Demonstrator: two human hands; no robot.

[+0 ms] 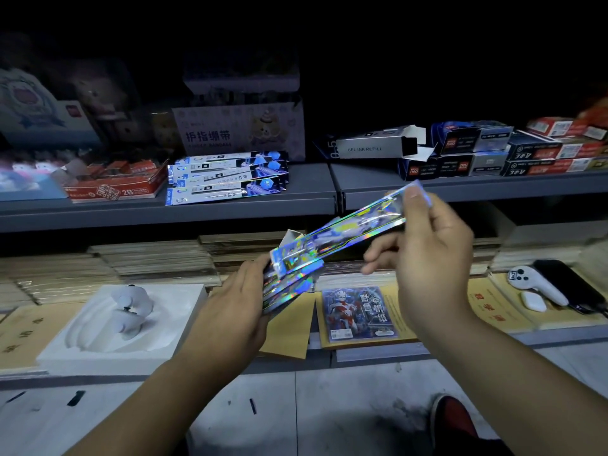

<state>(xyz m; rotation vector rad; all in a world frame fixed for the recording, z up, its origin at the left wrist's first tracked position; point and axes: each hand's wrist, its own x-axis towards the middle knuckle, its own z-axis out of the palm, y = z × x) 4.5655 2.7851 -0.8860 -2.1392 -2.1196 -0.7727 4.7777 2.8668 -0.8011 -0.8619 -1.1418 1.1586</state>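
Observation:
My left hand grips a small stack of shiny holographic pen packs by their lower end, in front of the lower shelf. One long holographic pack slants up to the right from that stack. My right hand pinches its upper end between thumb and fingers. A pile of similar blue and white pen packs lies on the grey upper shelf at centre left.
On the upper shelf are a red 2B box, a bandage display box, an open gel ink refill box and stacked refill boxes. Below lie a white foam tray, a card pack, a white controller and stacked notebooks.

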